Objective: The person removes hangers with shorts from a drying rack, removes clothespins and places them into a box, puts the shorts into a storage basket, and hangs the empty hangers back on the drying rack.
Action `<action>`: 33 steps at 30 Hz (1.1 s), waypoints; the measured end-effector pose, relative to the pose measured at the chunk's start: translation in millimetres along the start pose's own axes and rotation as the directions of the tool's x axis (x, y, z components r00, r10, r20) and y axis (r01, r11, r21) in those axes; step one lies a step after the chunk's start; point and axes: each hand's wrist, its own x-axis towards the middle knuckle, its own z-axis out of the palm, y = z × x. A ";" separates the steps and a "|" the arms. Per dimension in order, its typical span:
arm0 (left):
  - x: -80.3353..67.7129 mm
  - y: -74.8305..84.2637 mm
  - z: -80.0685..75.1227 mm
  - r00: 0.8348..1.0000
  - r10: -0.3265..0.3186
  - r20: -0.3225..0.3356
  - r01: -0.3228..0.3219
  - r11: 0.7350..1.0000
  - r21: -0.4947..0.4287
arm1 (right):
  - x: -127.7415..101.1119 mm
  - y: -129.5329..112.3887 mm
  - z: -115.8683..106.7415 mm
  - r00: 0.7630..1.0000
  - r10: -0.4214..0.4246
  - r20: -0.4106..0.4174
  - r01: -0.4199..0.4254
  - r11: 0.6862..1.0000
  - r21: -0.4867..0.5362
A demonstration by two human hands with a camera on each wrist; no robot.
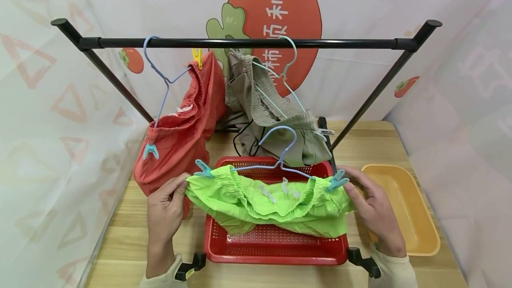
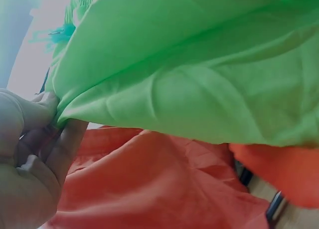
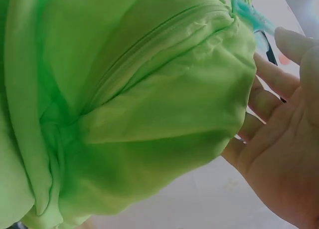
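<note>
Bright green shorts point(image 1: 272, 201) hang by two teal clips point(image 1: 204, 169) from a blue hanger point(image 1: 280, 146), held just above a red basket point(image 1: 276, 257). My left hand point(image 1: 181, 189) pinches the left end of the waistband; in the left wrist view its fingers point(image 2: 52, 114) close on the green fabric point(image 2: 199, 64). My right hand point(image 1: 353, 182) is at the right end beside the other clip point(image 1: 337, 180). In the right wrist view that hand point(image 3: 269, 84) lies flat with straight fingers against the green cloth point(image 3: 124, 114), under the clip point(image 3: 251, 17).
A black rack bar point(image 1: 240, 43) carries orange-red shorts point(image 1: 180, 146) on a hanger at the left and khaki shorts point(image 1: 272, 114) in the middle. A yellow tray point(image 1: 416, 217) sits on the wooden table point(image 1: 128, 234) at the right. Fabric walls enclose the table.
</note>
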 end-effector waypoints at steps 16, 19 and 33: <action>-12.0 -15.7 12.4 0.998 -0.047 0.046 0.044 0.996 0.081 | -6.3 9.1 0.0 0.992 0.068 -0.106 -0.073 0.996 -0.049; -14.1 -17.3 13.1 0.997 -0.055 0.046 0.052 0.996 0.075 | -7.7 10.8 3.7 0.985 0.064 -0.160 -0.072 0.997 -0.042; -21.3 -18.2 12.6 0.995 -0.081 0.051 0.078 0.995 0.066 | -15.4 15.5 2.5 0.890 0.046 -0.453 -0.097 0.991 -0.090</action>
